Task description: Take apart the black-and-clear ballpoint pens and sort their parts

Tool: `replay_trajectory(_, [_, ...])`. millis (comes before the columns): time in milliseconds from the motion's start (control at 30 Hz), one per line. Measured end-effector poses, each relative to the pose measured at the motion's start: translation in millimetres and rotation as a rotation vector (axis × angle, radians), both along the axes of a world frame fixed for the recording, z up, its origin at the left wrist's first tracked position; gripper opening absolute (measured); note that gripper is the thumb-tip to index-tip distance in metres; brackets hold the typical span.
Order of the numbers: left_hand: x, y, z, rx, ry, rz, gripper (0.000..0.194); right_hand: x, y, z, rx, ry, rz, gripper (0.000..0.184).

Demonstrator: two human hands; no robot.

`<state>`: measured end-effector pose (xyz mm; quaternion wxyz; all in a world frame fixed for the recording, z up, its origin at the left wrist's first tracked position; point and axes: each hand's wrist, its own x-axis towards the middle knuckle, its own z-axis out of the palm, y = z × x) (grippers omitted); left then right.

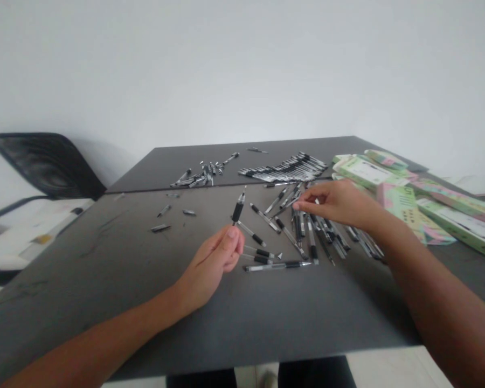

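Observation:
My left hand (216,258) is shut on a black-and-silver gel pen (237,209), which stands nearly upright from its fingertips. My right hand (333,203) reaches over a loose spread of similar pens (299,234), its fingertips at the pens' upper end. Whether those fingers pinch a pen, I cannot tell. Several more pens lie just beyond my left hand, pointing various ways.
A neat row of pens (285,170) and a heap of pen parts (198,175) lie farther back on the dark table (105,280). Green-and-pink boxes (456,215) are stacked at right. A black chair (44,164) stands at left.

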<state>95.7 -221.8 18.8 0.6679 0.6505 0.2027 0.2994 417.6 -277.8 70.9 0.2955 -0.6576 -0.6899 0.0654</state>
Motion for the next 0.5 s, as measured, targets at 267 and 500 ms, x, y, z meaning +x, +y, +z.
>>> replay_trajectory(267, [2, 2, -2.7, -0.016, -0.016, 0.027, 0.059, 25, 7, -12.8, -0.491, -0.166, 0.139, 0.031])
replay_trajectory(500, [2, 3, -2.8, 0.006, 0.027, 0.036, 0.059, 11, 1, -2.0, -0.561, -0.174, 0.158, 0.045])
